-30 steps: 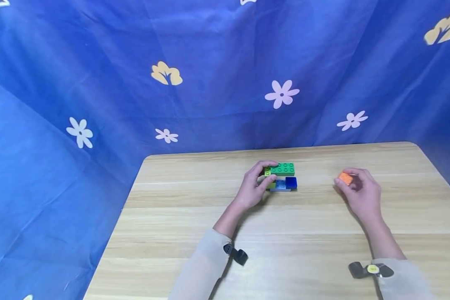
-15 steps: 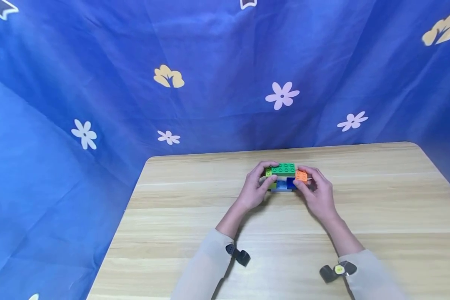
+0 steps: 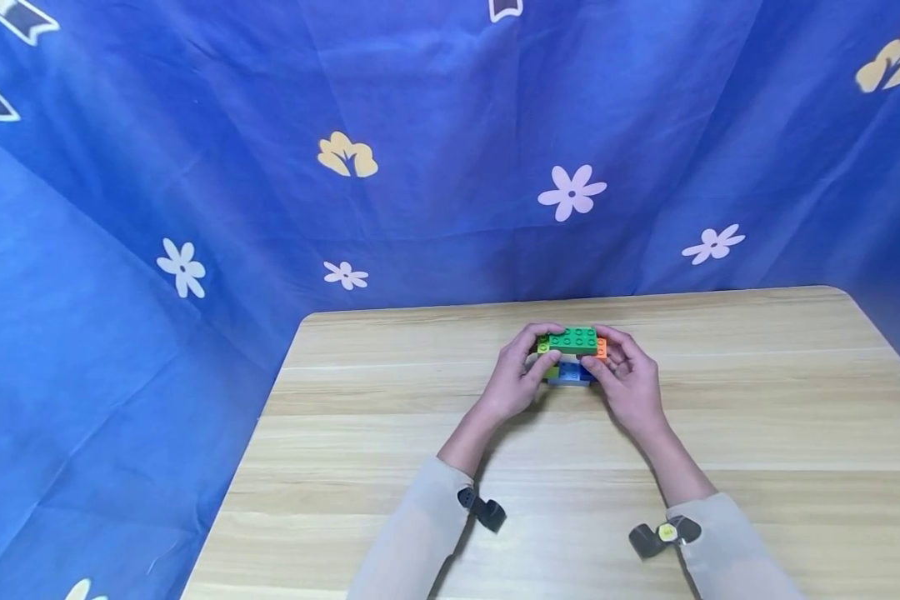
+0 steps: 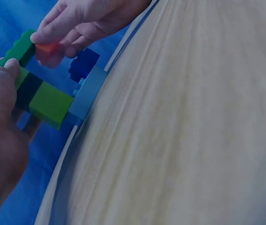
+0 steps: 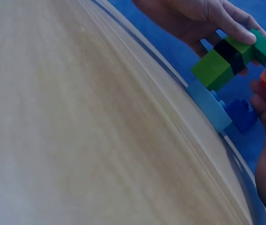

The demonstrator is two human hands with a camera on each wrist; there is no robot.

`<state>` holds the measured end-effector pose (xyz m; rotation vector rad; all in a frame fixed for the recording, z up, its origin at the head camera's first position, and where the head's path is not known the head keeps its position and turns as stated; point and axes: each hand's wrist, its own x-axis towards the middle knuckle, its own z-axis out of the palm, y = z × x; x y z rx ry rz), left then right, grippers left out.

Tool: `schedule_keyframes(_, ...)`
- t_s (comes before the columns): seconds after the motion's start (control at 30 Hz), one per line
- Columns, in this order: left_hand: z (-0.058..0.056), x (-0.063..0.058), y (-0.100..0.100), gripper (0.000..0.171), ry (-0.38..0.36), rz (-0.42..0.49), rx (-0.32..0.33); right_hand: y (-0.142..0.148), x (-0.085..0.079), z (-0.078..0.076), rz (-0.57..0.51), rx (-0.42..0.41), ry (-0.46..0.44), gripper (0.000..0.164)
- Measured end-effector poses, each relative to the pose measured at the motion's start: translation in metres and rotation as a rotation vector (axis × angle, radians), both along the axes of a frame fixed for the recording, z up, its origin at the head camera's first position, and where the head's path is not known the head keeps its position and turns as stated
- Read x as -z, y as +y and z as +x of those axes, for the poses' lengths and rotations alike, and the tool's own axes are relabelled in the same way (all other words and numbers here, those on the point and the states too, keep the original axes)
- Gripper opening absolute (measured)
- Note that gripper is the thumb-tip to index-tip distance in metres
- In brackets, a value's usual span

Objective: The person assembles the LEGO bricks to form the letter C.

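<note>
A stack of toy bricks stands on the table. Its base is a light blue brick (image 4: 87, 96). On the base's left end rises a column of lime green bricks (image 4: 51, 104) with a black one (image 5: 230, 54) between, topped by a long green brick (image 3: 573, 340) reaching rightward. A dark blue brick (image 4: 82, 64) sits on the base's right end. My left hand (image 3: 517, 375) grips the column's top, thumb in front. My right hand (image 3: 632, 387) pinches an orange brick (image 4: 47, 48) below the green brick's right end, with a gap above the dark blue brick.
The wooden table (image 3: 570, 500) extends around the stack, its far edge a little behind the bricks. A blue flowered curtain (image 3: 450, 208) hangs beyond that edge. Black straps (image 3: 482, 508) with small devices sit on both sleeves.
My right hand has moved left, bringing the orange brick from the table's right side to the stack and partly under the green brick. My left hand keeps its grip in place.
</note>
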<state>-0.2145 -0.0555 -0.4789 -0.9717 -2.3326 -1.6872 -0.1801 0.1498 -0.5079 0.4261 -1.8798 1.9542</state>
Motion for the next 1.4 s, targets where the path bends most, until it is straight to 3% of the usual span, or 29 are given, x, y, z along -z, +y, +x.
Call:
schedule_keyframes(0.1, -0.002, 0.000, 0.000, 0.034, 0.072, -0.022, 0.009, 0.001, 0.001, 0.000, -0.092, -0.057, -0.014, 0.046)
schedule_keyframes(0.27, -0.002, -0.001, 0.001, 0.034, 0.204, -0.060, 0.005, 0.001, 0.000, 0.000, -0.162, -0.083, -0.004, 0.044)
schedule_keyframes(0.5, 0.002, -0.005, 0.003, 0.035, 0.232, -0.100, -0.005, 0.001, -0.004, 0.002, -0.244, -0.100, 0.002, 0.043)
schedule_keyframes(0.67, 0.002, -0.008, 0.005, 0.035, 0.225, -0.105, -0.002, 0.004, -0.004, 0.001, -0.237, -0.096, -0.002, 0.043)
schedule_keyframes(0.8, 0.001, -0.011, 0.003, 0.038, 0.146, -0.112, 0.000, 0.006, -0.002, 0.002, -0.112, 0.010, 0.006, 0.042)
schedule_keyframes(0.93, -0.001, -0.013, 0.000, 0.044, -0.040, -0.090, -0.054, 0.006, 0.000, 0.001, -0.008, 0.104, 0.026, 0.040)
schedule_keyframes(1.03, -0.002, -0.012, -0.002, 0.046, -0.179, -0.090, -0.122, 0.004, 0.001, 0.000, 0.040, 0.111, -0.007, 0.038)
schedule_keyframes(1.13, -0.003, -0.009, -0.004, 0.043, -0.272, -0.119, -0.180, 0.003, 0.003, -0.001, 0.124, 0.106, -0.081, 0.040)
schedule_keyframes(1.3, -0.005, -0.004, -0.008, 0.037, -0.347, -0.210, -0.263, 0.003, 0.006, -0.002, 0.286, 0.087, -0.195, 0.042)
schedule_keyframes(1.4, -0.006, -0.002, -0.009, 0.035, -0.367, -0.238, -0.301, 0.004, 0.007, -0.003, 0.360, 0.077, -0.212, 0.039)
